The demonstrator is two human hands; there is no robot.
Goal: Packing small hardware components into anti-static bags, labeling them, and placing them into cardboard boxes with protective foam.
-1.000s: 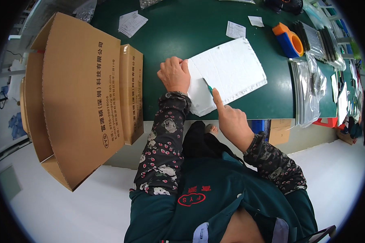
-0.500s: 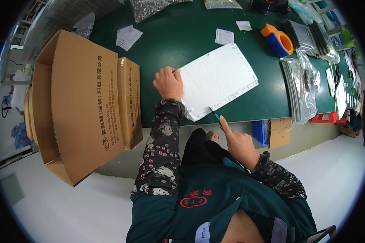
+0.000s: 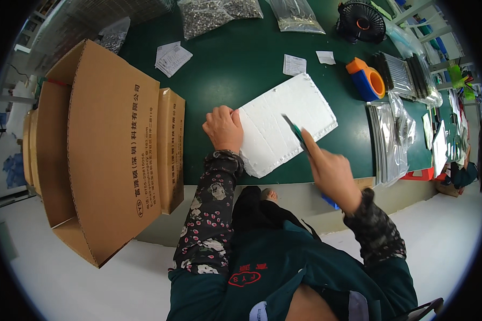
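A white foam sheet [image 3: 268, 134] lies slanted on the green table [image 3: 219, 61], with several lines across its face and a rough, dotted border. My left hand [image 3: 223, 127] grips its left edge, fingers curled and pressed down there. Over the sheet's right part, my right hand [image 3: 333, 174] holds a green-handled knife [image 3: 293, 127], its dark blade pointing up and to the left. The index finger lies along the handle. Whether the blade touches the foam I cannot tell.
At left stand an open cardboard carton [image 3: 112, 144] and a narrower carton [image 3: 171, 150]. An orange-and-blue tape dispenser [image 3: 367, 80], plastic-wrapped strips [image 3: 385, 142] and a black fan [image 3: 360, 22] are on the right. Paper slips [image 3: 172, 58] and bags of small parts [image 3: 214, 16] lie farther back.
My right hand has lifted the knife from the sheet's near edge and moved it up and right over the foam. My left hand keeps its place on the sheet. The view has shifted slightly.
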